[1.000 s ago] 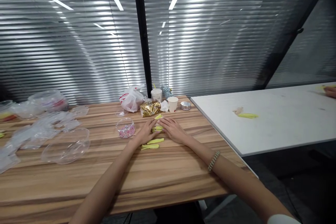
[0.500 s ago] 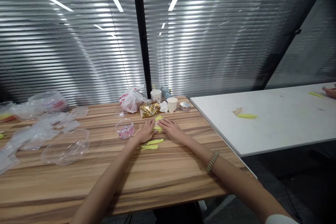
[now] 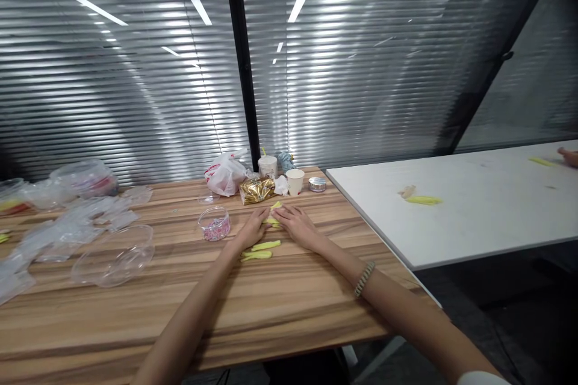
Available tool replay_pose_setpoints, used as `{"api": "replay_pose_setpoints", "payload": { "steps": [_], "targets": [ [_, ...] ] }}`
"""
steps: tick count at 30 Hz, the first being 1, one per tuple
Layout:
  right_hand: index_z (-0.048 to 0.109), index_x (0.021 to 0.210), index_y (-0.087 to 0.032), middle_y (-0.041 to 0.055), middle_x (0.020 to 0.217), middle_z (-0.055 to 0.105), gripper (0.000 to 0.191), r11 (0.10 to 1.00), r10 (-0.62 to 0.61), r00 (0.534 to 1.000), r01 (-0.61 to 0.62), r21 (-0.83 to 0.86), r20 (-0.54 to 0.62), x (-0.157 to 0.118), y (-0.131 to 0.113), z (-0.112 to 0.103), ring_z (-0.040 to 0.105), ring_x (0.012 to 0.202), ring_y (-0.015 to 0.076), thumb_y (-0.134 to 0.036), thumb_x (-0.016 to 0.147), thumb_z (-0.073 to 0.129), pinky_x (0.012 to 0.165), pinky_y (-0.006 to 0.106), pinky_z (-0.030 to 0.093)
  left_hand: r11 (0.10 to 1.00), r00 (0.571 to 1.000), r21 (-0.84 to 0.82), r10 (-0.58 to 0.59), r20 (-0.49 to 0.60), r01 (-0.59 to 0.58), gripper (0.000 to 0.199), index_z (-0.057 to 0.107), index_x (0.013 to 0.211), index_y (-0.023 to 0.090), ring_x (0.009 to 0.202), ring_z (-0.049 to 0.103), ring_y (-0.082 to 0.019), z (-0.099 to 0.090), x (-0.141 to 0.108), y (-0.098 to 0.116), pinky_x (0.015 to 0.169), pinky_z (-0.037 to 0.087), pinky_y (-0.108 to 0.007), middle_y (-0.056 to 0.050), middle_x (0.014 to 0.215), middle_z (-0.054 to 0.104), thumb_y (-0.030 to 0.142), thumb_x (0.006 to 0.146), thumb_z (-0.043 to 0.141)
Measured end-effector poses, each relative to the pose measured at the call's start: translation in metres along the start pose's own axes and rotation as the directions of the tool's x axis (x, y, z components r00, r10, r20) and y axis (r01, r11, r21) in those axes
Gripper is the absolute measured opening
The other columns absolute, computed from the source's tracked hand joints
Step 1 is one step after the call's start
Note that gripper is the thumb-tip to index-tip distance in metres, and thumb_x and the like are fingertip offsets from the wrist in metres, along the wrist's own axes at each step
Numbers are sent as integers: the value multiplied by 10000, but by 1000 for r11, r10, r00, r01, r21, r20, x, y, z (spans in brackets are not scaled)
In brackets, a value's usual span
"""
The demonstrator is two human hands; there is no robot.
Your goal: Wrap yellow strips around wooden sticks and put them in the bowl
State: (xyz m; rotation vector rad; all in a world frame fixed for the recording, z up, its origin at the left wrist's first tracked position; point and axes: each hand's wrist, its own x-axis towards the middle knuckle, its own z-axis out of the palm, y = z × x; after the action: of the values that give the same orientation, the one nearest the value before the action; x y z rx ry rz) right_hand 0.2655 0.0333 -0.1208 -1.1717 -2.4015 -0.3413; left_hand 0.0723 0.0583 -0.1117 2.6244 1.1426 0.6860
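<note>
Both of my hands meet over a soft yellow clay-like piece with a paler part, lying on the wooden table. My left hand grips its left side, its fingers curved over the edge. From the other side my right hand presses on it with fingers close together. The fingers cover much of the piece, so its full shape is hidden. Just nearer to me lie loose yellow strips, apart from both hands. A clear round tub with small pink and purple bits stands left of my left hand.
Behind my hands are a gold packet, a paper cup, a round tin and a white plastic bag. Clear lids and crumpled plastic lie left. Another person's hand rests at the white table.
My hands stay on the yellow piece with only slight finger movement. The view has shifted a little; the things on the tables keep their places.
</note>
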Motion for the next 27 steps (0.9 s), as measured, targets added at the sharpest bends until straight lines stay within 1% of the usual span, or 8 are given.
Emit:
{"api": "replay_pose_setpoints", "payload": {
  "steps": [3,8,13,16,19,21,24,27],
  "targets": [
    [372,1289,-292,3,1299,424,392,1000,8,1000,-8,-24,-2,0,1,2,310,1243,193,-269,900,324,963,383,337,999,998,-19,43,-47,-44,408,455,1223,121,1108,443,-211,4,1,-2,980,362,-378,-141,1189,494,172,819,431],
    [349,1303,-300,10,1326,391,412,998,-44,999,45,-50,6,-2,4,2,301,1256,191,-326,892,353,976,389,325,998,996,-20,65,-58,-66,448,459,1230,139,1087,450,-208,5,0,-5,962,376,-388,-133,1175,503,82,790,401],
    [342,1304,-331,-17,1348,357,455,994,-47,998,44,-99,-31,-6,4,1,254,1272,262,-392,859,414,983,446,299,999,998,-18,42,-49,-43,556,457,1237,173,1085,450,-190,7,-2,-4,963,373,-377,-101,1146,519,-12,728,335],
    [369,1294,-315,7,1340,370,436,991,-58,997,51,-125,-53,-6,3,2,265,1264,263,-373,864,409,985,446,292,999,999,-29,42,-33,-43,507,405,1275,172,1108,437,-199,3,-5,1,971,364,-376,-109,1187,492,70,778,391],
    [386,1286,-297,35,1319,397,412,988,-80,995,72,-139,-53,-5,3,4,304,1241,236,-323,875,394,980,426,297,998,998,-24,60,36,-59,563,346,1302,158,1146,408,-224,-3,-7,9,985,348,-376,-130,1258,432,283,783,526],
    [389,1283,-298,37,1313,405,415,986,-84,995,77,-145,-45,-4,4,6,311,1236,230,-307,869,412,977,423,299,999,996,8,45,76,-46,569,339,1293,138,1149,404,-234,-4,-6,13,986,339,-388,-145,1249,431,374,801,500],
    [400,1268,-314,20,1306,415,405,986,-82,996,76,-147,-39,-4,8,10,311,1233,228,-303,864,425,976,431,295,994,997,105,3,82,-12,497,335,1271,99,1141,410,-251,1,-2,17,975,330,-426,-173,1209,450,367,857,398],
    [431,1239,-325,11,1291,433,375,987,-81,996,73,-146,-49,-4,12,12,328,1219,222,-308,864,424,978,431,288,977,997,212,13,76,-28,489,320,1259,74,1137,411,-276,8,2,19,959,328,-457,-197,1205,443,325,852,420]
  ]
}}
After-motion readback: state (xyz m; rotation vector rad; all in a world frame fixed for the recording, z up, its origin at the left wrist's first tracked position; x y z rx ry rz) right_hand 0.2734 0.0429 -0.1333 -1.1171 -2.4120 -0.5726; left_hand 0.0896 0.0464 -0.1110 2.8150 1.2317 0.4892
